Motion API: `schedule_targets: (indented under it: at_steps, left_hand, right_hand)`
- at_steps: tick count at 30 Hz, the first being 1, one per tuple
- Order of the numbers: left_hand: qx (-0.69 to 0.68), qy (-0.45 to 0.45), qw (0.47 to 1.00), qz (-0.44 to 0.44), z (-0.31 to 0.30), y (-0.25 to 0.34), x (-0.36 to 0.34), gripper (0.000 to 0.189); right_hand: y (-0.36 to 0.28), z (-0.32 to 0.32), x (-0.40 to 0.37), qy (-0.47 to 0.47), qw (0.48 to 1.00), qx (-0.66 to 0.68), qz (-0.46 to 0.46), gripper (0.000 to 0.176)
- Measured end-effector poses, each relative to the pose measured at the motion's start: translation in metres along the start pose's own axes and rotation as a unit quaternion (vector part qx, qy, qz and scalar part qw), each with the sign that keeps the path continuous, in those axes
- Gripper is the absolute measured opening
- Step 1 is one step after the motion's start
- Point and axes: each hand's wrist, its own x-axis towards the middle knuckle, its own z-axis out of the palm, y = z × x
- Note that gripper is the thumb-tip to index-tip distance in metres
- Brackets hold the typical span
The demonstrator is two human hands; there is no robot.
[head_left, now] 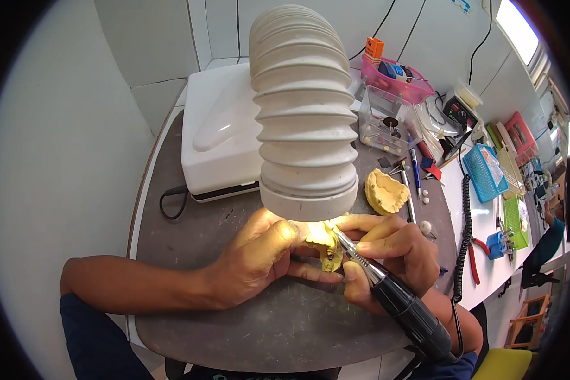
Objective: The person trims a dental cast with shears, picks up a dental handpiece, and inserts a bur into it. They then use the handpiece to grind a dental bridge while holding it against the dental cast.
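Beneath the light at the hose's mouth, my left hand (256, 256) grips a yellowish dental cast (330, 258), its thumb on top and fingers underneath. My right hand (399, 252) is closed around the metal front of a black rotary handpiece (406, 310). The handpiece's tip points at the cast's upper right side; glare and fingers hide whether they touch. Right of the hose lies another dental cast (386, 192), cream-coloured, on the grey work surface (183, 253).
A ribbed white suction hose (304, 120) hangs directly above my hands. Behind it sits a white machine housing (218, 130). To the right are a clear box (383, 120), a pink basket (399, 82), pens, a coiled black cord (466, 234) and red-handled pliers (474, 263).
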Motion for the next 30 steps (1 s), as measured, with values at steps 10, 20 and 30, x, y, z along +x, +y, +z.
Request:
schedule_targets:
  at_steps: [10,20,30]
  left_hand:
    - [0.008,0.011,1.000,-0.013,0.0018,0.0021,-0.0001,0.052]
    - [0.015,0.020,1.000,0.009,0.0060,0.0012,0.0005,0.046]
    - [0.019,0.012,1.000,0.011,0.0078,0.0038,0.0009,0.049]
  right_hand:
    - [-0.0023,-0.0014,-0.0008,-0.008,1.000,-0.018,0.016,0.027]
    - [0.0004,0.0051,0.0000,0.058,0.998,0.000,0.015,0.030]
    - [-0.0002,0.0044,0.0008,0.052,0.999,0.003,0.015,0.030]
